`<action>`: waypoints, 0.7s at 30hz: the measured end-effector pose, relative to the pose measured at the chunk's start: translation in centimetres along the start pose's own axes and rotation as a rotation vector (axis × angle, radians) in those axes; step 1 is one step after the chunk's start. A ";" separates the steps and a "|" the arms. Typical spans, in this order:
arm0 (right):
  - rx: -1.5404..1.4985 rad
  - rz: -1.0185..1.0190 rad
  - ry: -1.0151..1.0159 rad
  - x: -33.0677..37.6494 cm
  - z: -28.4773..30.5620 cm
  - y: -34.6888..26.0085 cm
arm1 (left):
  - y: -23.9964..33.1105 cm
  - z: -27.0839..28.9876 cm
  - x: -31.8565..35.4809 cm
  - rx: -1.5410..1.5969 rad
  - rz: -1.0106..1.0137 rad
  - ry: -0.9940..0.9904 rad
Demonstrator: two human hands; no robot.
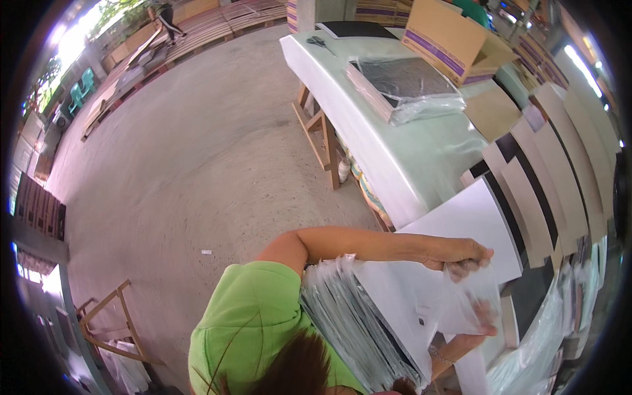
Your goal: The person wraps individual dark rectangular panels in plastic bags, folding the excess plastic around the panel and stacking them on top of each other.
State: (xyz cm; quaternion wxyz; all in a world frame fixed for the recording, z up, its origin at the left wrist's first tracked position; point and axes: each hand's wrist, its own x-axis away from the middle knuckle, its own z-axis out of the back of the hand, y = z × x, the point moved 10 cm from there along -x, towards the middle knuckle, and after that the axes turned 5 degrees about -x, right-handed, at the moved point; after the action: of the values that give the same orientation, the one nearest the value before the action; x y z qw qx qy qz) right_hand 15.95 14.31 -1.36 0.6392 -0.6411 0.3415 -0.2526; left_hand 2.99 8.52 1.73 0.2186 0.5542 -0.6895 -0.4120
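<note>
My left hand (pixel 464 253) is closed on the upper edge of a clear plastic bag (pixel 469 293), pulling it into folds. Lower down, my right hand (pixel 479 321) grips the same bag, its fingers partly blurred by the film; a bracelet (pixel 441 355) circles that wrist. Beneath the hands lies a white flat panel (pixel 395 296), partly covered by my arm and the plastic. Against my body leans a thick stack of plastic-wrapped panels (pixel 355 322), their edges showing. Just beyond my left hand is another white panel (pixel 471 220).
Several pale and black boards (pixel 553 171) stand in rows at the right. On the white-covered table (pixel 395 158) are a wrapped stack of dark panels (pixel 408 82), scissors (pixel 320 44) and a cardboard box (pixel 454 39). A wooden frame (pixel 118 322) stands lower left; another person (pixel 168 20) is far off.
</note>
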 end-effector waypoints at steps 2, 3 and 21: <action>-0.010 -0.003 0.018 0.2 0.1 0.1 | -1.2 -1.4 0.9 -0.236 0.107 -0.185; -0.012 0.005 0.040 0.2 0.5 -0.1 | -1.6 -2.2 1.4 -0.359 0.163 -0.285; -1.206 0.501 -0.127 1.6 5.2 -7.4 | -5.6 6.6 5.8 -0.012 0.208 -0.340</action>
State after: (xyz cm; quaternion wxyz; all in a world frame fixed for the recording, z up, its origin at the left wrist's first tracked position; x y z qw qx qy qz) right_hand 21.77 16.11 5.49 0.2259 -0.8018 0.5238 0.1779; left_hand -0.43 4.98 -7.47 0.1436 0.4012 -0.7676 -0.4788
